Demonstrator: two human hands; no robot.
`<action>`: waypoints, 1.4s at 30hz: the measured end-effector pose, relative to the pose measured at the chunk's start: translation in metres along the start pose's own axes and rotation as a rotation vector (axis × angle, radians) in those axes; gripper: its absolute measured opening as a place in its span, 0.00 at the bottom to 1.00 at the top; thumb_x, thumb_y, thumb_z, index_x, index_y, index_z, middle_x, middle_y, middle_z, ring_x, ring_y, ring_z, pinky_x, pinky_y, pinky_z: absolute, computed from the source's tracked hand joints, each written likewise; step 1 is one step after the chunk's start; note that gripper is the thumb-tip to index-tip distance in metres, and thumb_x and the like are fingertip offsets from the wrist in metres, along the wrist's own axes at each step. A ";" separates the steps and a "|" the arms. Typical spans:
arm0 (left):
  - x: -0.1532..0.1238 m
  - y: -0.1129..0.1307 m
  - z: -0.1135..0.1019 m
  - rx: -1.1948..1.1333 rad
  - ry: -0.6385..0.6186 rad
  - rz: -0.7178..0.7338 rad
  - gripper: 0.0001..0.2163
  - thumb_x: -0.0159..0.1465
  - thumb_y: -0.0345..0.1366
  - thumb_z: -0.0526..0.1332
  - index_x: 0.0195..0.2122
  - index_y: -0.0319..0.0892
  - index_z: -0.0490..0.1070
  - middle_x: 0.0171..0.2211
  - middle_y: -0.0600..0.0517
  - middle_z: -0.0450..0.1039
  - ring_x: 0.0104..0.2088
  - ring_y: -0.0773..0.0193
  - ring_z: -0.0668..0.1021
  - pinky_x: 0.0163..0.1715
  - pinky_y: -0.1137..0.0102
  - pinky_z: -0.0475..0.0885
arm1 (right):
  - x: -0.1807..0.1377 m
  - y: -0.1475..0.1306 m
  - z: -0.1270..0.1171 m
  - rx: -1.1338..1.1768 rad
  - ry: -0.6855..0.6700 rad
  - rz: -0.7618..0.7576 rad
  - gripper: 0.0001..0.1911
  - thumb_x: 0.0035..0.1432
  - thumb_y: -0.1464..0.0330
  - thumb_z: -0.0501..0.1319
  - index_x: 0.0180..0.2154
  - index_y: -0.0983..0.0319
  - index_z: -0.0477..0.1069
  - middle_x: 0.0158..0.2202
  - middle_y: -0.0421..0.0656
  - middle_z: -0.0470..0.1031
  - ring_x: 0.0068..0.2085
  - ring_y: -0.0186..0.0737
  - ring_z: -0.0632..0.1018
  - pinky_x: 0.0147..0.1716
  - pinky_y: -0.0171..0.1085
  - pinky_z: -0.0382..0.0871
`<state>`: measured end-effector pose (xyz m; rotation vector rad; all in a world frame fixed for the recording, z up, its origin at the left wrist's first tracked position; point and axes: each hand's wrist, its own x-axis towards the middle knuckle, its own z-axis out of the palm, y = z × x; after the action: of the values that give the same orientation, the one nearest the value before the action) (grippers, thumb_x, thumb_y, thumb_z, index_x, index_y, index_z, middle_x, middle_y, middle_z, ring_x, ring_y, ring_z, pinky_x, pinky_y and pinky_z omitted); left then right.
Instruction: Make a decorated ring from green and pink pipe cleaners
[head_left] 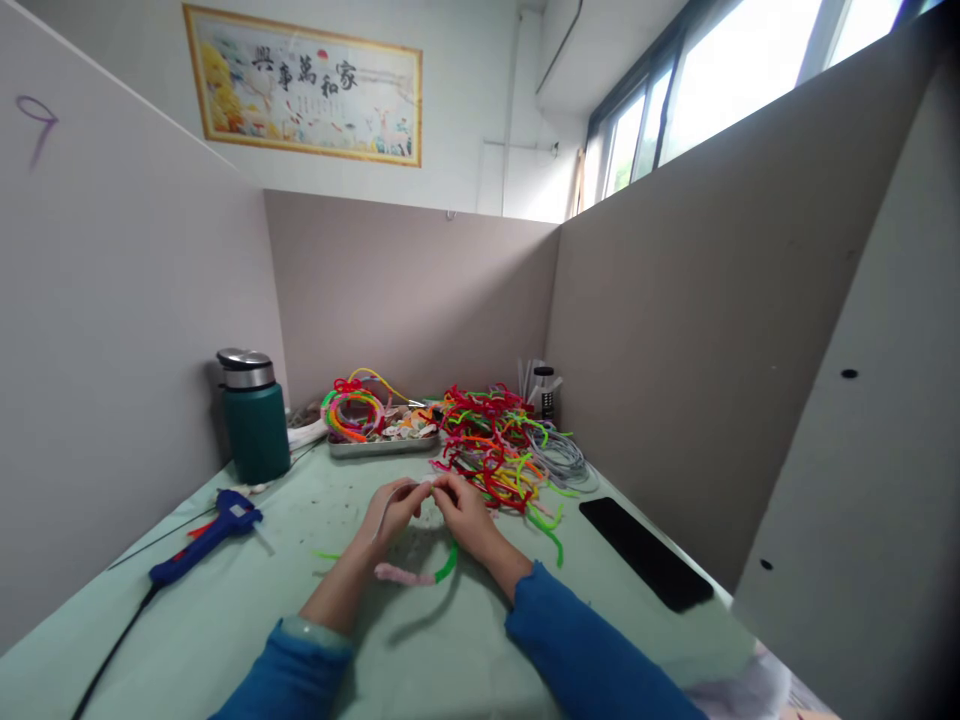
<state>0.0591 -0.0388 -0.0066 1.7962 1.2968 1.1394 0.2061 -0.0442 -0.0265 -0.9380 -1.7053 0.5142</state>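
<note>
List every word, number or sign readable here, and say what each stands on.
"興事萬和家", read left to right: large brush characters on the framed picture on the back wall.
"9": purple handwritten mark on the left partition.
Glue gun: pale label on its body, too small to read.
Pipe cleaner pinched between left hand and right hand: no text.

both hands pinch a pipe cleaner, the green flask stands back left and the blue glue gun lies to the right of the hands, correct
One slip: the head view shows the blue glue gun lying to the left of the hands, not the right. The left hand and right hand do pinch a pipe cleaner, and the green flask stands back left.
</note>
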 end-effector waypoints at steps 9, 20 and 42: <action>0.001 -0.005 0.004 -0.126 -0.040 -0.050 0.21 0.52 0.55 0.55 0.25 0.38 0.67 0.18 0.57 0.62 0.19 0.69 0.65 0.20 0.74 0.60 | 0.000 0.001 0.000 0.021 0.001 0.004 0.07 0.56 0.68 0.54 0.31 0.62 0.70 0.26 0.39 0.70 0.28 0.34 0.69 0.29 0.31 0.61; 0.006 -0.012 0.006 -0.116 0.014 -0.159 0.23 0.54 0.58 0.52 0.20 0.40 0.63 0.12 0.59 0.54 0.13 0.73 0.57 0.14 0.75 0.50 | 0.000 0.001 0.001 0.070 -0.059 0.041 0.08 0.57 0.65 0.55 0.34 0.62 0.69 0.25 0.38 0.68 0.26 0.32 0.68 0.25 0.31 0.59; -0.001 0.000 0.002 0.169 0.123 0.058 0.16 0.52 0.48 0.57 0.25 0.39 0.72 0.23 0.51 0.72 0.27 0.64 0.71 0.27 0.73 0.62 | -0.001 0.003 0.003 -0.003 -0.010 0.000 0.06 0.55 0.71 0.54 0.32 0.62 0.70 0.28 0.40 0.71 0.30 0.35 0.70 0.30 0.32 0.62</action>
<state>0.0612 -0.0394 -0.0074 1.9213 1.4590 1.2196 0.2041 -0.0432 -0.0306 -0.9387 -1.7155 0.5173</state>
